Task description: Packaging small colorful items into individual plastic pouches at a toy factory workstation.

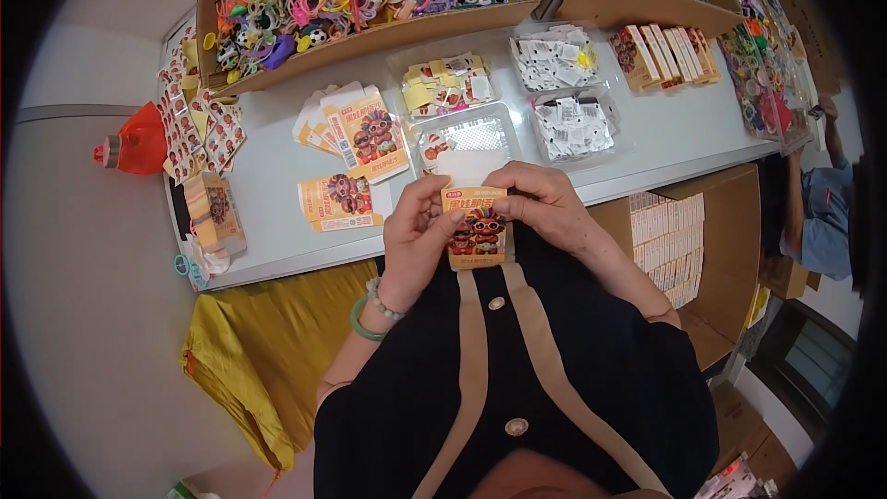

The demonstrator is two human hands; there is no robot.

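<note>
Close in front of my chest, both hands hold a small orange carton [477,238] printed with cartoon figures. Its pale top flap stands up. My left hand [414,233] grips the left side, thumb across the printed front. At the upper right corner, my right hand [545,206] pinches the edge near the flap. Just beyond the hands lies a clear plastic tray [506,125] with a few picture stickers in it. To the left, a fanned stack of flat cartons [374,137] rests on the white table [277,208], with another orange carton [340,200] nearer me.
Behind stands a cardboard box [388,48] heaped with small colourful toys. Plastic tubs hold yellow-and-white slips [445,85] and white sachets [554,57]. Finished-looking cartons [665,57] stand in a row at right; below, a big cardboard box [725,259] holds more. A person [820,212] is at far right.
</note>
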